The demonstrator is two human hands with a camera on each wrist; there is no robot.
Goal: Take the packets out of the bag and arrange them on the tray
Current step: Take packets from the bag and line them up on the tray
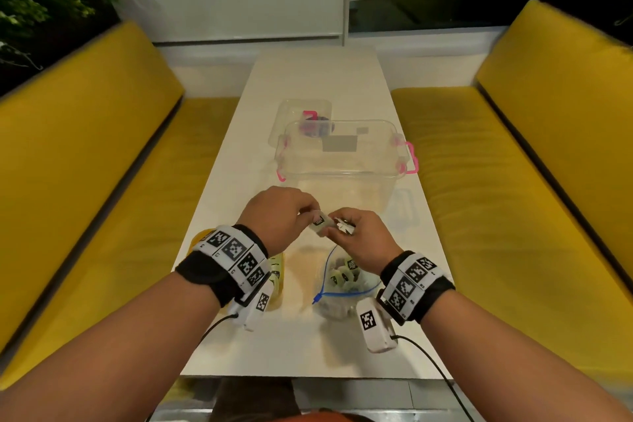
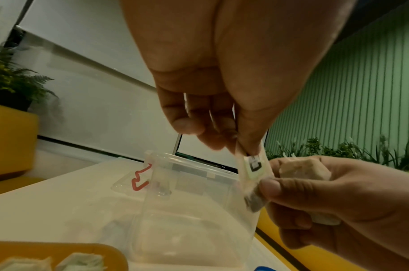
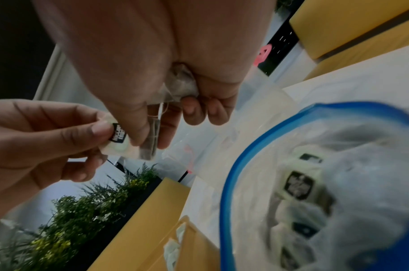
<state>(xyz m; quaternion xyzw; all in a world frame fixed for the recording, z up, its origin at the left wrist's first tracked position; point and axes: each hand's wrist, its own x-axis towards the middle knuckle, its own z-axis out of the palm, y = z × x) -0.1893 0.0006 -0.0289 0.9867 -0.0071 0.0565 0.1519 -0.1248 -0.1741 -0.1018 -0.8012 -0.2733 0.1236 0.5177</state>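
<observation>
We held one pale packet between both hands above the white counter. Our left hand pinched its upper edge, thumb and fingers closed on the seal, while our right hand pinched the lower end and also kept a second packet curled in its palm. The zip bag with the blue seal lay open on the counter just below our right wrist, more packets inside it. The yellow tray sat at the near left, largely hidden under our left wrist in the head view, with two packets already on it. Straight ahead, just beyond our hands, stood a clear storage box with pink latches (it blocked much of the counter behind), and a smaller clear container stood behind that. Yellow benches ran along both sides.
</observation>
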